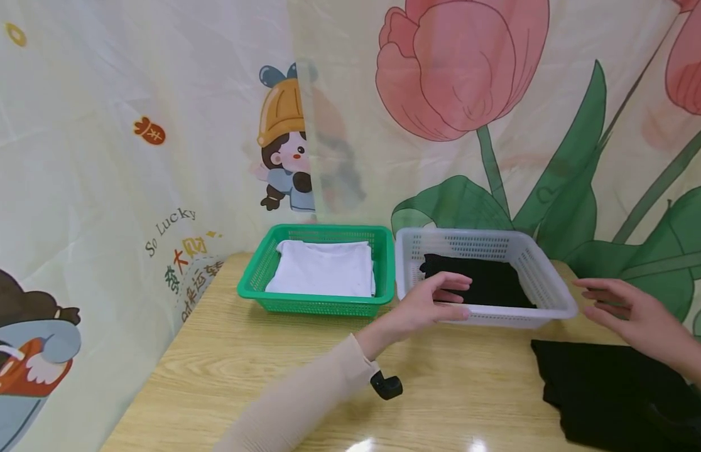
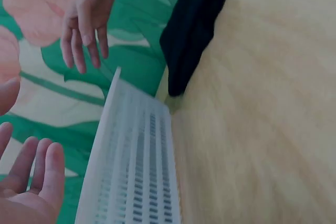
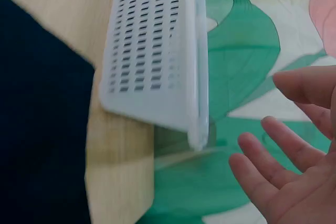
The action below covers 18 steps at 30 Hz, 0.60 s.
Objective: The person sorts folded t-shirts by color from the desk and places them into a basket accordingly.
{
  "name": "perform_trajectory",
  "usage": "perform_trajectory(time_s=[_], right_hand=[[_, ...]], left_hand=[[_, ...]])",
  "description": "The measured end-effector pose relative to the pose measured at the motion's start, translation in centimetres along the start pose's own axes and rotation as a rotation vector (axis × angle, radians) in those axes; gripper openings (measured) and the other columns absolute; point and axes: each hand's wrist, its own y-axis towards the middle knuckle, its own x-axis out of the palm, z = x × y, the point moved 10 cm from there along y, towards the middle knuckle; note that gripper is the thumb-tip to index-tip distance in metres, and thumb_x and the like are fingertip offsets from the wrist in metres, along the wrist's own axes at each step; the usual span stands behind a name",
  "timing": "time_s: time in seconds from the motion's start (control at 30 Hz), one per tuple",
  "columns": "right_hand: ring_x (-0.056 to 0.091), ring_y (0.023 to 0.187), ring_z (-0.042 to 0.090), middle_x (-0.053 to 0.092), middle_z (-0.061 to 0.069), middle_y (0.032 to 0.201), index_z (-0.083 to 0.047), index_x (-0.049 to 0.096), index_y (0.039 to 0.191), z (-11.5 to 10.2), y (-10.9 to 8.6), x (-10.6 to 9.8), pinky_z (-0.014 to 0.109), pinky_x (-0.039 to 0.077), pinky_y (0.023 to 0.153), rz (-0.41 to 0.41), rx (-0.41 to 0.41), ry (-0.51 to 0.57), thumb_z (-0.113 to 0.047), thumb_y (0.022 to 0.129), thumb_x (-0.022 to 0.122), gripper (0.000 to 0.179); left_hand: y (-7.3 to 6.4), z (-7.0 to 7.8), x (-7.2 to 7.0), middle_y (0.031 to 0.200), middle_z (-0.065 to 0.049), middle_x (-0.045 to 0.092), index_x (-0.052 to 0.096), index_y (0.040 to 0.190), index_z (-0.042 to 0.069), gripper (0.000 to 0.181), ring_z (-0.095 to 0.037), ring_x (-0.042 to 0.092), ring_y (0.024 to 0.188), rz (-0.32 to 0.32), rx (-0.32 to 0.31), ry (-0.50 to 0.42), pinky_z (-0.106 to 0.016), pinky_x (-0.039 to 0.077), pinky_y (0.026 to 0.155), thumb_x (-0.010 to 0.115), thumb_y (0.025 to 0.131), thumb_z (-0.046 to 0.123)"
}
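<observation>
A white plastic basket [image 1: 539, 276] with slotted walls stands at the back of the table, a folded black cloth [image 1: 492, 279] lying inside. My left hand [image 1: 432, 301] hovers over its front left rim, fingers spread and holding nothing. Off the basket's right end, my right hand [image 1: 639, 317] is raised in the air with relaxed fingers and an empty palm. Below it, another folded black cloth [image 1: 610, 389] lies on the table at the right. In the right wrist view, the right fingers [image 3: 294, 150] are apart from the basket wall [image 3: 149, 35].
Left of the white basket is a green basket [image 1: 322, 304] holding a folded white cloth [image 1: 325, 270]. Behind the wooden table [image 1: 260, 358] hangs a printed curtain [image 1: 350, 113]. A small black device [image 1: 386, 384] sits at the left wrist.
</observation>
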Motion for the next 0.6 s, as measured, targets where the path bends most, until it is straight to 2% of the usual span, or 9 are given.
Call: perform_trajectory(time_s=[0.07,0.17,0.27,0.33,0.37,0.4,0.5,0.53,0.6], right_hand=[[0.036,0.099,-0.029,0.056,0.03,0.134,0.008,0.054,0.143,1.1,-1.1,-0.3,0.011,0.049,0.068,0.005,0.038,-0.033,-0.014,0.103,0.073,0.05],[0.048,0.096,-0.022,0.054,0.036,0.134,0.01,0.051,0.145,4.3,-2.6,-0.4,0.025,0.057,0.065,0.012,0.074,-0.044,-0.009,0.102,0.073,0.052],[0.049,0.097,-0.014,0.052,-0.001,0.148,0.0,0.046,0.155,10.8,-4.2,0.1,0.021,0.053,0.068,0.062,0.078,-0.075,-0.008,0.102,0.073,0.06],[0.056,0.117,0.013,0.042,-0.01,0.158,-0.005,0.037,0.163,15.4,-5.3,0.9,0.036,0.057,0.085,0.078,0.089,-0.079,-0.008,0.104,0.07,0.068],[0.052,0.127,0.029,0.037,-0.007,0.165,-0.006,0.032,0.166,17.6,-5.9,1.3,0.047,0.054,0.093,0.079,0.1,-0.077,-0.009,0.105,0.068,0.07],[0.047,0.135,0.032,0.032,-0.006,0.168,-0.008,0.028,0.168,19.6,-6.4,1.7,0.053,0.049,0.101,0.08,0.121,-0.077,-0.012,0.106,0.067,0.073],[0.02,0.138,0.069,0.016,0.037,0.167,0.001,0.016,0.168,23.4,-8.0,2.6,0.083,0.028,0.093,0.047,0.206,-0.062,-0.014,0.109,0.062,0.077],[0.013,0.14,0.071,0.013,0.046,0.16,0.006,0.013,0.166,24.0,-8.6,2.7,0.085,0.023,0.095,0.037,0.236,-0.063,-0.016,0.109,0.062,0.078],[0.007,0.141,0.071,0.007,0.048,0.159,0.01,0.009,0.164,24.9,-9.8,2.9,0.086,0.017,0.099,0.024,0.31,-0.093,-0.022,0.109,0.061,0.082]], left_hand=[[-0.6,-0.1,1.3,0.138,0.011,0.064,0.062,0.143,0.022,0.052,-0.009,0.065,0.122,-0.039,-0.007,-0.036,-0.024,0.057,0.096,0.08,0.096,0.012],[-1.4,-0.5,3.1,0.139,0.01,0.063,0.061,0.144,0.021,0.053,-0.007,0.065,0.121,-0.091,-0.022,-0.065,-0.024,0.057,0.096,0.079,0.097,0.009],[-1.8,-1.2,4.6,0.139,0.012,0.063,0.06,0.145,0.021,0.053,-0.005,0.064,0.12,-0.123,-0.05,-0.086,-0.023,0.055,0.098,0.078,0.097,0.009],[-2.0,-1.8,5.3,0.137,0.015,0.063,0.06,0.146,0.022,0.053,-0.004,0.063,0.119,-0.128,-0.077,-0.091,-0.023,0.054,0.097,0.078,0.097,0.009],[-2.1,-2.1,5.6,0.135,0.017,0.063,0.06,0.145,0.023,0.054,-0.004,0.063,0.119,-0.125,-0.092,-0.094,-0.023,0.054,0.097,0.078,0.097,0.009],[-2.1,-2.5,5.9,0.135,0.018,0.063,0.06,0.146,0.024,0.054,-0.003,0.063,0.118,-0.123,-0.107,-0.094,-0.023,0.054,0.095,0.079,0.096,0.009],[-2.2,-3.4,6.7,0.134,0.019,0.062,0.06,0.145,0.026,0.056,-0.003,0.063,0.116,-0.113,-0.146,-0.084,-0.022,0.055,0.091,0.08,0.095,0.01],[-2.2,-3.7,7.1,0.134,0.019,0.063,0.06,0.146,0.027,0.057,-0.003,0.063,0.116,-0.111,-0.158,-0.087,-0.022,0.055,0.09,0.08,0.095,0.01],[-2.2,-4.3,7.7,0.135,0.018,0.063,0.06,0.146,0.028,0.059,-0.002,0.063,0.115,-0.106,-0.18,-0.095,-0.022,0.056,0.089,0.08,0.094,0.009]])
